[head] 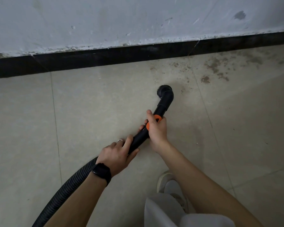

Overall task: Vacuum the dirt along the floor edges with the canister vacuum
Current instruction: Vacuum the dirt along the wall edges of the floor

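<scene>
The right hand (156, 130) curls its fingers round the rigid black plastic vacuum tube (138, 141) at its orange collar (157, 119), thumb lying along the top. Just behind it, the left hand (116, 155) grips the lower end of the same tube, with a thin silver ring (120, 140) on one finger and a black smartwatch (101, 173) on the wrist. From under that wrist a ribbed black hose (67, 184) runs off to the lower left. Ahead of the right hand the tube ends in a black elbow nozzle with a round brush head (165, 92), low over the pale beige floor tiles (92, 104); whether it touches them I cannot tell. Brown dirt patches (220, 69) lie to its right, near the black skirting board (105, 58) under a scuffed grey-white wall (121, 22). A light-coloured shoe (168, 181) stands below the right arm.
</scene>
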Demonstrator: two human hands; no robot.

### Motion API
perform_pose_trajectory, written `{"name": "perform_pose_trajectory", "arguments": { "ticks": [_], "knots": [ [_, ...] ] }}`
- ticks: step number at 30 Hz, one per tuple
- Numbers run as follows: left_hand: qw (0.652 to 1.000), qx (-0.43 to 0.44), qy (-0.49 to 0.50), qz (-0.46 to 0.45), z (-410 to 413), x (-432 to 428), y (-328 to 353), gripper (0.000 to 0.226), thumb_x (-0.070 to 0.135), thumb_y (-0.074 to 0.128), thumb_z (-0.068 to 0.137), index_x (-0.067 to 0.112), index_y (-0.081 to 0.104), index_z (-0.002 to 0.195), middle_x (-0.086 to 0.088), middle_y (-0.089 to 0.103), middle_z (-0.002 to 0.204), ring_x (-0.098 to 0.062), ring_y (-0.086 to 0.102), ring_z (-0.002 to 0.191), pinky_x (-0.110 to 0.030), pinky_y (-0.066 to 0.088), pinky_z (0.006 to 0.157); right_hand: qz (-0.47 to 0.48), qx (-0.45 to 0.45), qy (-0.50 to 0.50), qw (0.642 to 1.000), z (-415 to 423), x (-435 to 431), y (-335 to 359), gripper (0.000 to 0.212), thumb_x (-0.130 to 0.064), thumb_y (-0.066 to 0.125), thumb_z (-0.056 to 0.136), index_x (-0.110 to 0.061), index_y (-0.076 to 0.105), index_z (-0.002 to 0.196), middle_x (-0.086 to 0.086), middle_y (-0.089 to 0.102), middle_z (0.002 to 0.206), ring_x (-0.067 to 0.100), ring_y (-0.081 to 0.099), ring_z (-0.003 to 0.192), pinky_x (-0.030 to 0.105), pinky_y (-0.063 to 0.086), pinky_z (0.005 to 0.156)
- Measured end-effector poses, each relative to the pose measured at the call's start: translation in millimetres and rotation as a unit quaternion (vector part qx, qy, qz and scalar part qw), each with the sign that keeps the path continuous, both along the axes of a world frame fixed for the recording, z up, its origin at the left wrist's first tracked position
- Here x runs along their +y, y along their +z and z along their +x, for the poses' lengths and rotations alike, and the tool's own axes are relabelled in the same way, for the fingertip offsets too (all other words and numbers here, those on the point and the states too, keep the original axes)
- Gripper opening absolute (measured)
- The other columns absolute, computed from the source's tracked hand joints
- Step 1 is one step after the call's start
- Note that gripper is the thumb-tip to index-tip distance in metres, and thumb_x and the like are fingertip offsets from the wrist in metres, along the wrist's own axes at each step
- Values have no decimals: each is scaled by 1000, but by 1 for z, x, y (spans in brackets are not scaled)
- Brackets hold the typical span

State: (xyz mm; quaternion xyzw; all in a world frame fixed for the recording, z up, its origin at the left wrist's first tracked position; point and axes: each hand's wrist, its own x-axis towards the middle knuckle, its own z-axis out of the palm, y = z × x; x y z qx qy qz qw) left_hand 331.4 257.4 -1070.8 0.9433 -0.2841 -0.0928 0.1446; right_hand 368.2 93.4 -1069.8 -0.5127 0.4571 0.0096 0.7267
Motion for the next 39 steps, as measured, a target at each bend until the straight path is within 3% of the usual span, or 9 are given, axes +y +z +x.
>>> {"name": "perform_pose_trajectory", "arguments": {
  "ticks": [4, 10, 18, 22, 27, 39],
  "knots": [
    [1000, 5, 18, -11, 5, -3, -1, 53, 56, 34, 94, 13, 51, 120, -5, 62, 74, -29, 62, 53, -33, 46, 36, 5, 2, 10, 1000, 11, -2, -1, 37, -30, 69, 99, -9, 46, 118, -2, 55, 65, 20, 56, 46, 37, 56, 56],
    [999, 15, 31, -6, 12, -8, -1, 61, 56, 30, 94, 10, 59, 120, -6, 62, 75, -30, 62, 54, -34, 47, 38, 6, 0, 24, 1000, 23, -4, 0, 35, -29, 69, 100, -10, 45, 117, -1, 55, 65, 19, 56, 47, 39, 56, 58],
    [999, 22, 49, -4, 25, -15, -3, 68, 60, 20, 94, 12, 55, 127, -6, 64, 83, -32, 64, 62, -36, 49, 44, -4, 4, 32, 999, 42, -9, -1, 32, -28, 69, 100, -12, 44, 111, -1, 54, 64, 20, 54, 45, 36, 55, 53],
    [998, 30, 59, -16, 31, -17, -5, 60, 62, 22, 94, 18, 43, 129, -4, 63, 86, -29, 65, 66, -36, 50, 47, -10, 11, 40, 999, 51, -11, -1, 32, -28, 69, 100, -11, 44, 111, 0, 54, 65, 19, 55, 44, 35, 54, 52],
    [997, 28, 66, -35, 39, -23, -9, 49, 60, 30, 93, 22, 33, 125, -4, 64, 84, -31, 65, 63, -33, 42, 45, -27, 6, 59, 998, 62, -15, 2, 28, -27, 67, 101, -12, 44, 104, -4, 53, 56, 19, 55, 43, 36, 54, 52],
    [995, 44, 81, -31, 57, -29, -20, 56, 68, 13, 89, 28, 23, 127, -2, 61, 96, -31, 66, 76, -32, 36, 52, -55, 14, 78, 995, 86, -19, 2, 27, -26, 65, 102, -10, 44, 106, 2, 49, 64, 20, 52, 45, 33, 53, 50]
  ]
}}
